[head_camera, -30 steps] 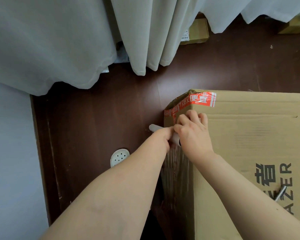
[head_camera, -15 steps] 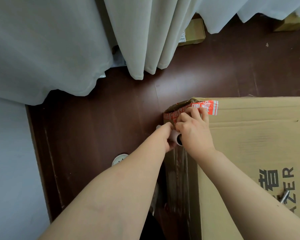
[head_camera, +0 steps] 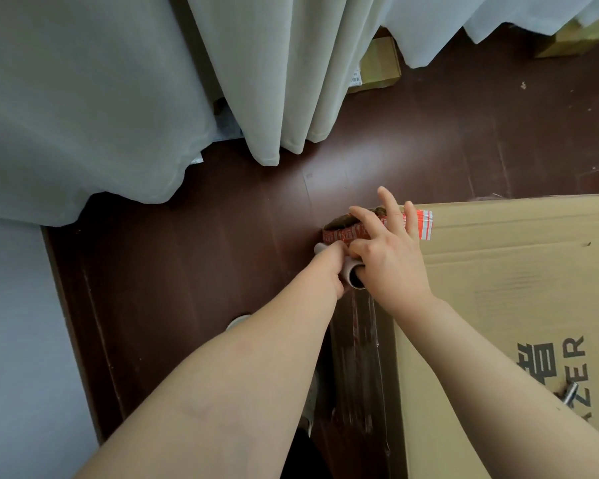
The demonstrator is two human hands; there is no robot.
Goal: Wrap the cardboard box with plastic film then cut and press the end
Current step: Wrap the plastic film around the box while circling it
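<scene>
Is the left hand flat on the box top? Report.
No, the left hand grips the film roll beside the cardboard box.

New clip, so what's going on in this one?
A person is wrapping a large cardboard box in plastic film. The left hand grips the film roll at the box's taped corner, while the right hand spreads straight fingers over the red tape there. Clear film runs from the roll along the box's side; it does not look cut yet.
</scene>
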